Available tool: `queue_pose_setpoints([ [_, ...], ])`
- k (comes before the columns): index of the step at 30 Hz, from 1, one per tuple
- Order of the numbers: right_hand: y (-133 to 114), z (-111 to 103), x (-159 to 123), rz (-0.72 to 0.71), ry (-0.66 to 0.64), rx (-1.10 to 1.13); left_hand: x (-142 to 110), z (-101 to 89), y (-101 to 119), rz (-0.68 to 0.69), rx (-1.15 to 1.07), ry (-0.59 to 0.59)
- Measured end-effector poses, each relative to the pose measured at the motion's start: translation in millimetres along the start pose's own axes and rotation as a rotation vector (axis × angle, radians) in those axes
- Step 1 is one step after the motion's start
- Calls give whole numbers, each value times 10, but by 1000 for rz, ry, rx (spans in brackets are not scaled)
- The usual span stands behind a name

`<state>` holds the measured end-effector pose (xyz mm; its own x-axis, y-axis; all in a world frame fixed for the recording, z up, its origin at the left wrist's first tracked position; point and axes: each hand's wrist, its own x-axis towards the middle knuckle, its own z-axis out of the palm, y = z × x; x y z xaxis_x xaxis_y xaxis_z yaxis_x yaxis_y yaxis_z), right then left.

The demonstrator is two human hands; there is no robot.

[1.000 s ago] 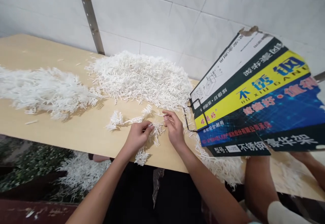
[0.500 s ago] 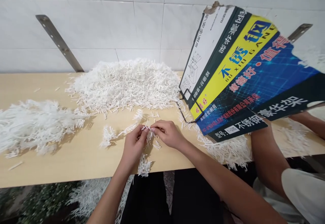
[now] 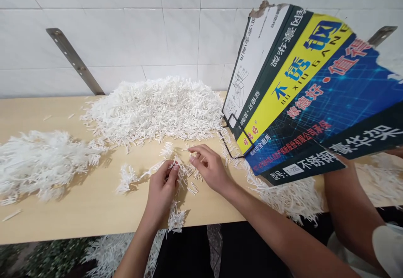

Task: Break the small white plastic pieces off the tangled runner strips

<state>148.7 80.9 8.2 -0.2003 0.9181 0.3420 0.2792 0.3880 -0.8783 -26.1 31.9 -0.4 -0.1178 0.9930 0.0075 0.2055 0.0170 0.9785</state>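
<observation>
My left hand (image 3: 163, 190) is closed, thumb against the fingers, pinching a white branched plastic strand (image 3: 181, 176). Part of that strand hangs below the fingertips, and the grip itself is partly hidden. Just right of it, my right hand (image 3: 211, 169) has its thumb and index finger apart, with nothing visible between them. Small loose white sticks (image 3: 193, 189) lie on the wooden board (image 3: 126, 215) under the hands. Left of my left hand rests a white tufted cluster (image 3: 127, 179), and another cluster (image 3: 176, 218) lies at the board's front edge.
A large white pile (image 3: 157, 110) stands against the tiled wall, with a second pile (image 3: 44, 164) at the left. A printed cardboard panel (image 3: 302, 97) in a black wire stand (image 3: 237, 156) leans on the right. Behind it shows another person's arm (image 3: 349, 198).
My right hand has drawn away from my left and its fingers have parted. My left hand has dropped slightly, keeping its pinch. The camera view has shifted a little.
</observation>
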Motion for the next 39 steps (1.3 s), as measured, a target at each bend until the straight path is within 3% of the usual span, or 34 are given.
queue_pose_setpoints([
  [3, -37, 21, -12, -90, -159, -100, 2, 1, 8, 15, 29, -16],
  [5, -7, 34, -15, -77, -151, -67, 5, 4, 4, 27, 92, -14],
  [9, 109, 25, -36, 19, 61, 51, 6, 16, 11, 53, 225, -24],
  [14, 195, -21, -27, 120, 349, 133, -16, 16, 53, -39, 42, 103],
  [19, 61, -16, -14, -64, 95, -127, 0, 18, 60, -65, -191, 160],
  [22, -41, -50, -85, -180, 88, -289, 24, 12, 62, -38, -292, 230],
  [25, -129, -79, -201, -247, 5, -277, 34, 1, 63, -29, -362, 287],
  [29, -248, -19, -199, -185, -87, -258, 29, -16, 57, 5, -337, 253],
  [34, -203, 167, 131, -140, -255, -153, 20, -34, 45, 65, -218, 119],
  [36, -114, 249, 207, -100, -186, -28, 9, -25, 42, 74, -153, 129],
  [39, -4, 338, 203, -52, 41, 92, -11, -2, 36, 98, -27, 135],
])
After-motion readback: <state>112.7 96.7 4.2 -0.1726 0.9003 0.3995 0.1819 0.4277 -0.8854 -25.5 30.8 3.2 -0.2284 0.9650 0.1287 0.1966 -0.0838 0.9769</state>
